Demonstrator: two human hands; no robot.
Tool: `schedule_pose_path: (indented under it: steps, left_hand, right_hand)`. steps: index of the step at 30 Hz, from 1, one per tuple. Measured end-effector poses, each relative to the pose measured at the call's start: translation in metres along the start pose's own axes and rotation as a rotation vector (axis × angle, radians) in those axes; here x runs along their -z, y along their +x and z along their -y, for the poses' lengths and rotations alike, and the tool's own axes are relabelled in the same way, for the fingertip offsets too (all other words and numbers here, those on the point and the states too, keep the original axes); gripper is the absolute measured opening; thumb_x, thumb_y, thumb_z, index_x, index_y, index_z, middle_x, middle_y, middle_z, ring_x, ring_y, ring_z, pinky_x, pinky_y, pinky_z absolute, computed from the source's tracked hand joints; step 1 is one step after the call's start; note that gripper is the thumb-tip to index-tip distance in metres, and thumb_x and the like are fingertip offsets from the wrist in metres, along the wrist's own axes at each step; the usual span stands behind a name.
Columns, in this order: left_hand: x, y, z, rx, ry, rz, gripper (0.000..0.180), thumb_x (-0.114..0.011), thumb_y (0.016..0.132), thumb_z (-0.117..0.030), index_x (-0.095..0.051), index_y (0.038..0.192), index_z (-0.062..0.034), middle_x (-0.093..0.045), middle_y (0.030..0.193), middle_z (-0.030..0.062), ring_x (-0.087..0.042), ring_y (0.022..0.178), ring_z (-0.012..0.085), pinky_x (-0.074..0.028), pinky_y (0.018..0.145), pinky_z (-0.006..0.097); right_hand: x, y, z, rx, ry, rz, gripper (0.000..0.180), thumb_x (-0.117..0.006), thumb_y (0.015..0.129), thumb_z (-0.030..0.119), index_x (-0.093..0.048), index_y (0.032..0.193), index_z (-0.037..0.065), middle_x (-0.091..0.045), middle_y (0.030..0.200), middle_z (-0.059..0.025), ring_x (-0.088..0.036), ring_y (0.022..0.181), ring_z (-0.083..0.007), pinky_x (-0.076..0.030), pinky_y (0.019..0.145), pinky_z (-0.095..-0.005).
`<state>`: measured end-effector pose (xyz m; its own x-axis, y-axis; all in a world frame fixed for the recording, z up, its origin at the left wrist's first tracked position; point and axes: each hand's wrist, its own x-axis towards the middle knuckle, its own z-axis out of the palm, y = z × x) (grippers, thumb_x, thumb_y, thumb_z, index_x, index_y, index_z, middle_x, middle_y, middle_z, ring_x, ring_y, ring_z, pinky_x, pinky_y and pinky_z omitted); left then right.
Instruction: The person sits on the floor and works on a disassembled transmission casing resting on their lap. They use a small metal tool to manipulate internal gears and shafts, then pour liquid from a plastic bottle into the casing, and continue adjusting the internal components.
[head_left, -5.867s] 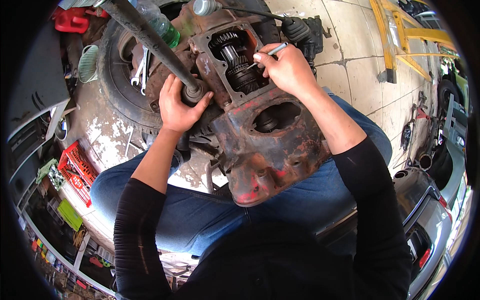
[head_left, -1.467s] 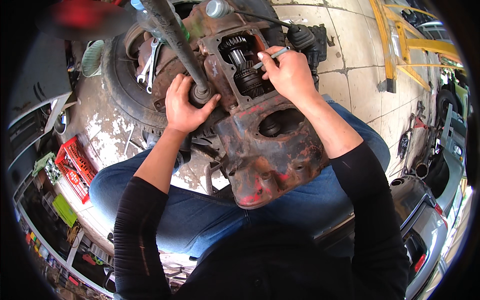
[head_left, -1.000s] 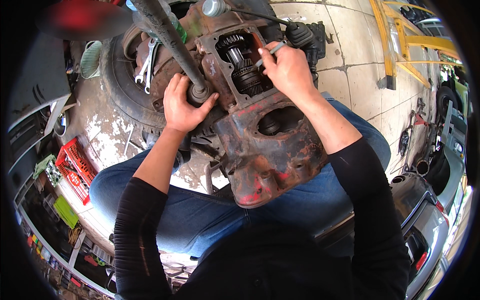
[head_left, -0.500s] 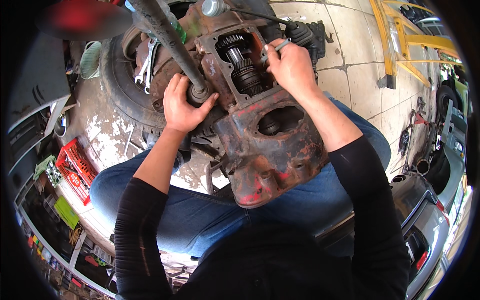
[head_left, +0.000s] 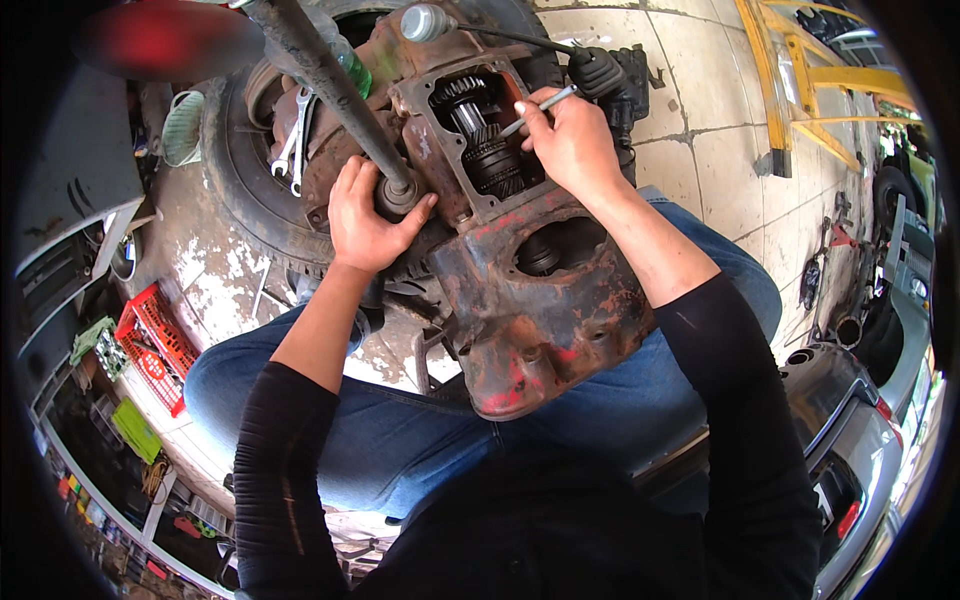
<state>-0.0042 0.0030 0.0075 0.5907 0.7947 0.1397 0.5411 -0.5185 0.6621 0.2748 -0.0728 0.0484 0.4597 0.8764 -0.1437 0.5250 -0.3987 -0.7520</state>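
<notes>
A rusty red gearbox housing (head_left: pixel 545 300) rests over my lap, its top opened onto dark gears (head_left: pixel 480 140). My left hand (head_left: pixel 365 215) wraps around the base of a long dark steel shaft (head_left: pixel 320 75) where it enters the housing. My right hand (head_left: pixel 575 145) is shut on a thin silver tool (head_left: pixel 540 105) whose tip points into the gear opening. A gear lever with a grey knob (head_left: pixel 425 22) sticks out at the top.
The gearbox lies on an old tyre (head_left: pixel 235 200) with spanners (head_left: pixel 292 150) and a green bottle (head_left: pixel 350 65) on it. A red crate (head_left: pixel 150 350) sits left, a yellow metal frame (head_left: pixel 790 100) upper right, a silver car (head_left: pixel 860 450) lower right.
My right hand has shifted slightly toward the gears with the silver tool. The left hand stays on the shaft base.
</notes>
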Motion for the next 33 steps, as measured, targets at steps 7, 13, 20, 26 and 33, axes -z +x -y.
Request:
schedule_pose_path:
  steps: [7,13,20,26,33]
  left_hand:
    - [0.001,-0.001,0.002,-0.003,0.001,0.002,0.051,-0.096,0.074,-0.028,-0.075,0.115,-0.0058,-0.072,0.108,0.0143,-0.07,0.105,0.0378,-0.055,0.095,0.046]
    - [0.001,0.001,0.0,-0.006,-0.007,0.005,0.051,-0.096,0.074,-0.028,-0.075,0.114,-0.0057,-0.072,0.108,0.0144,-0.07,0.105,0.0383,-0.055,0.096,0.047]
    - [0.0,0.0,0.0,0.002,-0.004,0.0,0.051,-0.096,0.074,-0.028,-0.075,0.115,-0.0062,-0.072,0.108,0.0141,-0.071,0.105,0.0384,-0.056,0.095,0.047]
    - [-0.001,0.0,0.002,-0.006,-0.017,-0.003,0.051,-0.096,0.073,-0.026,-0.075,0.115,-0.0059,-0.072,0.108,0.0141,-0.071,0.104,0.0381,-0.056,0.094,0.046]
    - [0.0,-0.001,0.004,-0.017,-0.007,-0.003,0.051,-0.096,0.073,-0.025,-0.074,0.115,-0.005,-0.072,0.108,0.0146,-0.071,0.103,0.0383,-0.056,0.093,0.047]
  right_hand:
    - [-0.003,-0.008,0.006,0.038,-0.107,0.038,0.023,-0.069,0.105,0.024,-0.076,0.101,0.002,-0.072,0.073,-0.0199,-0.074,0.071,-0.0378,-0.057,0.066,-0.0459]
    - [-0.003,-0.009,0.004,-0.043,-0.107,0.132,0.026,-0.068,0.109,0.026,-0.075,0.108,0.001,-0.077,0.076,-0.013,-0.08,0.07,-0.0209,-0.059,0.065,-0.0355]
    - [0.006,-0.004,0.007,-0.04,-0.184,0.092,0.031,-0.07,0.108,0.031,-0.078,0.107,0.001,-0.075,0.076,-0.0149,-0.077,0.067,-0.0267,-0.057,0.067,-0.0386]
    - [0.013,0.001,-0.001,-0.007,-0.245,0.142,0.028,-0.071,0.107,0.029,-0.08,0.113,0.003,-0.078,0.082,-0.0151,-0.077,0.076,-0.0267,-0.057,0.073,-0.04]
    - [0.013,0.003,0.012,-0.116,-0.054,0.166,0.019,-0.07,0.106,0.014,-0.078,0.112,-0.002,-0.082,0.092,-0.0153,-0.082,0.088,-0.021,-0.06,0.075,-0.0341]
